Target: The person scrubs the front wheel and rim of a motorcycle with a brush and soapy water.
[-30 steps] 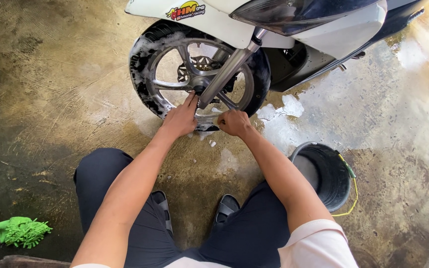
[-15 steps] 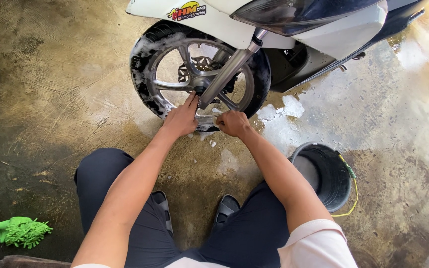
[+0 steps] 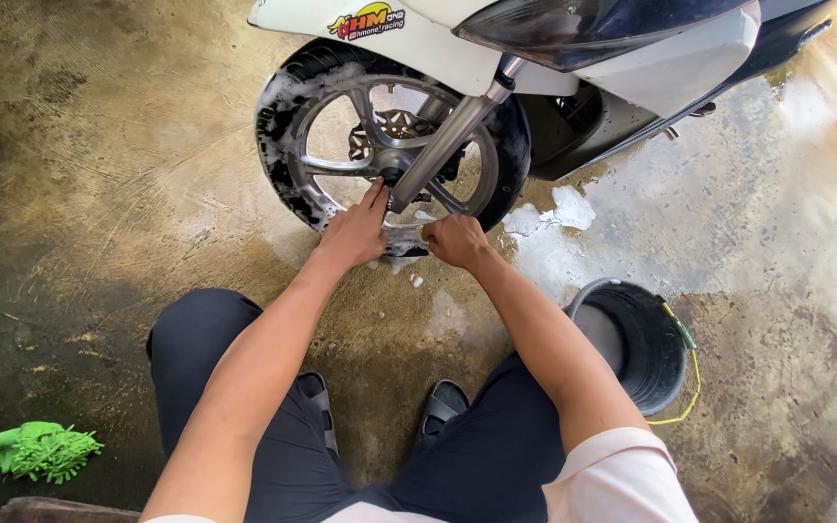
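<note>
A white scooter's front wheel (image 3: 288,145) stands in front of me, with a soapy black tyre and silver spokes. The grey fork leg (image 3: 448,145) runs down to its hub. My left hand (image 3: 356,232) rests flat on the lower rim, fingers stretched up toward the hub. My right hand (image 3: 455,240) is curled into a fist at the bottom of the wheel, just right of the left hand. Whether anything is inside the fist is hidden. Foam (image 3: 404,247) clings to the rim between the two hands.
I squat on wet concrete, knees apart, sandals (image 3: 443,402) under me. A black bucket (image 3: 666,363) with a yellow-green handle stands at my right knee. A green wash mitt (image 3: 46,450) lies at lower left. A foam patch (image 3: 559,205) sits right of the wheel.
</note>
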